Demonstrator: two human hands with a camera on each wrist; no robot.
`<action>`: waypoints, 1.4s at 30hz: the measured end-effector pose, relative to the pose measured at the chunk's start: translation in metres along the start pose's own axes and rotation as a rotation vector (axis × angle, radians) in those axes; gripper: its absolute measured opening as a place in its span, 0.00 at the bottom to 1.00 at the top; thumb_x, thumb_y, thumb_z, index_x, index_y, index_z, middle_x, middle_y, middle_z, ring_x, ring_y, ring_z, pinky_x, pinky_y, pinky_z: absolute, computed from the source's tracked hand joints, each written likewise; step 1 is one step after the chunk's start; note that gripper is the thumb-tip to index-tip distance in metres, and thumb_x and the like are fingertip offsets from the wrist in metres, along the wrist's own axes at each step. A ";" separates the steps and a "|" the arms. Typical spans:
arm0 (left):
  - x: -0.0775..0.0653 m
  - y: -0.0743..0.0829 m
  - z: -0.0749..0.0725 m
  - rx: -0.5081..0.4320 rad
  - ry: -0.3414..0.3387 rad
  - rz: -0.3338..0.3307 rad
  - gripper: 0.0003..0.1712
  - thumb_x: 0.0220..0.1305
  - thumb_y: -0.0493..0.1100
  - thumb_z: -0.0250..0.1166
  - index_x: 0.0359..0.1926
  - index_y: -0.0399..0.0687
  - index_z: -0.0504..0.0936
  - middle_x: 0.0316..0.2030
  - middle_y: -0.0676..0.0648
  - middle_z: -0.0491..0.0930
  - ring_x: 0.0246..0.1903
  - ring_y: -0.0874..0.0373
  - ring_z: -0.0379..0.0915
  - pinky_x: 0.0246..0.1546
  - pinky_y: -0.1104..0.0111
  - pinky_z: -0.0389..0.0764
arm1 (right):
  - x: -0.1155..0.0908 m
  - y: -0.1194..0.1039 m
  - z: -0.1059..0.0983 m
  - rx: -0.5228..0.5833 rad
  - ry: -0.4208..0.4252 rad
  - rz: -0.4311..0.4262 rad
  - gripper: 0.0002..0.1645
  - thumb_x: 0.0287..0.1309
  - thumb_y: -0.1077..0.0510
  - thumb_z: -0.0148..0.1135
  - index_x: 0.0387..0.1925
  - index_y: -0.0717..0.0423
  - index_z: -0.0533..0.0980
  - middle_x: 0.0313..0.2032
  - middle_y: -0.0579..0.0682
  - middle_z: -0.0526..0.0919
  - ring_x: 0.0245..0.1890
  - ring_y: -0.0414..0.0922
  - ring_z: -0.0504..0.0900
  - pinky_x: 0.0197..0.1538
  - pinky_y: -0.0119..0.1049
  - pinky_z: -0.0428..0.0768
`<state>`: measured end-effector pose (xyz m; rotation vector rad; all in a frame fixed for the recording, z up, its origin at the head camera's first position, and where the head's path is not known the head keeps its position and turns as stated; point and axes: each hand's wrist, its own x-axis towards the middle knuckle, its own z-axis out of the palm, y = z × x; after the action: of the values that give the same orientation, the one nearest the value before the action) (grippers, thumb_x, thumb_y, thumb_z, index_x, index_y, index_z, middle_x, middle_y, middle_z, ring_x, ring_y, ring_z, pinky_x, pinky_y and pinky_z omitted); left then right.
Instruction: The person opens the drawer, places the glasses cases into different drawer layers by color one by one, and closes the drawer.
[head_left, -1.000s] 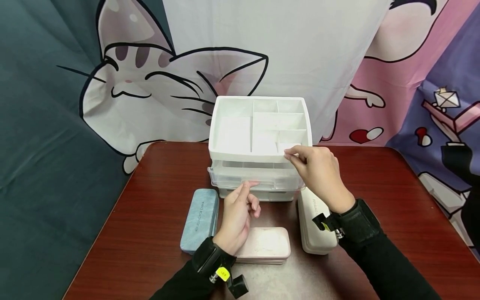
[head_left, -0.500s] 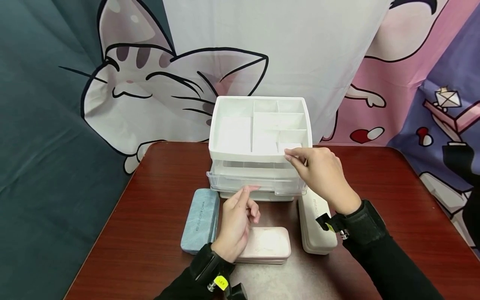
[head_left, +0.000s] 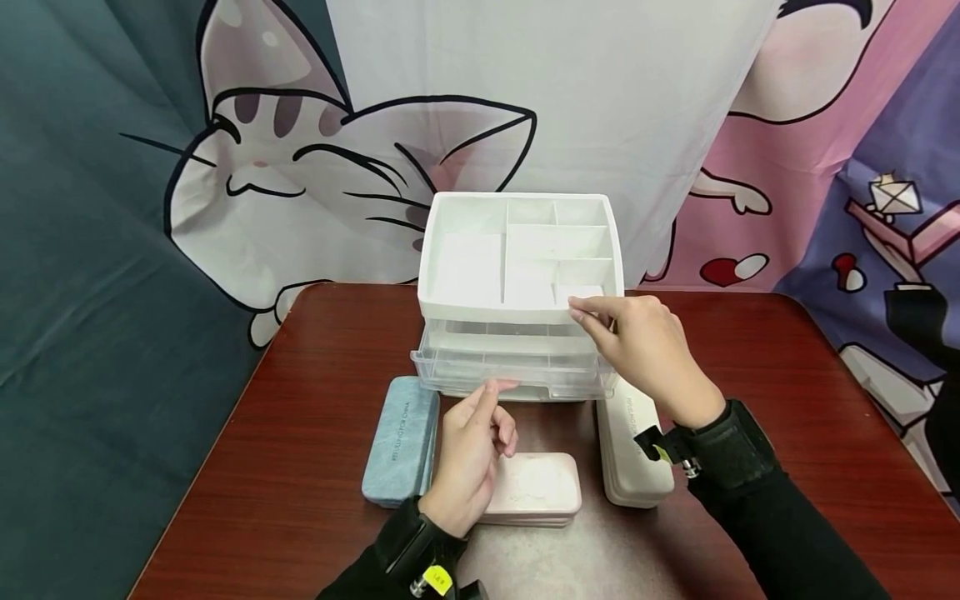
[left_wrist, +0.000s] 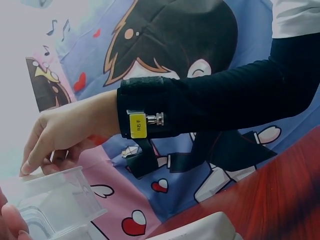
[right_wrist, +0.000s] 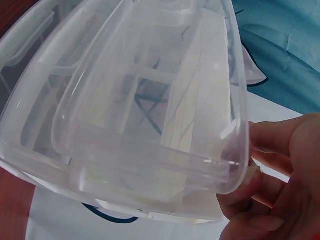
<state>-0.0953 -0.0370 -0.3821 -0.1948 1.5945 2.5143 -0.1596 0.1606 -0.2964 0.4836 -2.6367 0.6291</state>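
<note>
Left hand (head_left: 470, 454) touches the clear drawer (head_left: 457, 371) just ahead; I can't tell if it grips. My right hand (head_left: 648, 350), fingers down, pinches the white box (head_left: 495, 313).

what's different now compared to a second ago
The clear drawer has slid further out toward the person, the left hand moving with it. The right hand stays on the white organizer; the blue case, pink case and cream case lie as before.
</note>
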 end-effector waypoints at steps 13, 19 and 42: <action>-0.012 -0.003 -0.003 -0.002 -0.005 -0.013 0.24 0.73 0.52 0.53 0.53 0.34 0.76 0.09 0.56 0.63 0.11 0.63 0.59 0.17 0.76 0.64 | 0.001 0.001 0.000 0.053 -0.031 0.055 0.34 0.69 0.36 0.46 0.10 0.45 0.61 0.11 0.41 0.55 0.16 0.40 0.59 0.20 0.35 0.55; -0.018 -0.004 -0.004 -0.008 -0.002 -0.027 0.24 0.72 0.54 0.53 0.52 0.36 0.77 0.09 0.56 0.63 0.10 0.63 0.58 0.17 0.75 0.64 | 0.001 0.002 0.000 0.065 -0.038 0.060 0.34 0.69 0.35 0.46 0.10 0.46 0.62 0.10 0.42 0.58 0.16 0.41 0.61 0.21 0.36 0.56; -0.042 -0.008 -0.003 -0.082 -0.061 -0.054 0.27 0.70 0.56 0.56 0.53 0.36 0.74 0.09 0.57 0.63 0.10 0.65 0.59 0.16 0.76 0.65 | 0.000 0.001 -0.003 0.070 -0.054 0.056 0.31 0.69 0.37 0.46 0.12 0.44 0.68 0.11 0.42 0.68 0.18 0.41 0.67 0.24 0.36 0.61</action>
<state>-0.0520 -0.0386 -0.3822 -0.1675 1.4452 2.5212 -0.1588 0.1628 -0.2945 0.4544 -2.6949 0.7381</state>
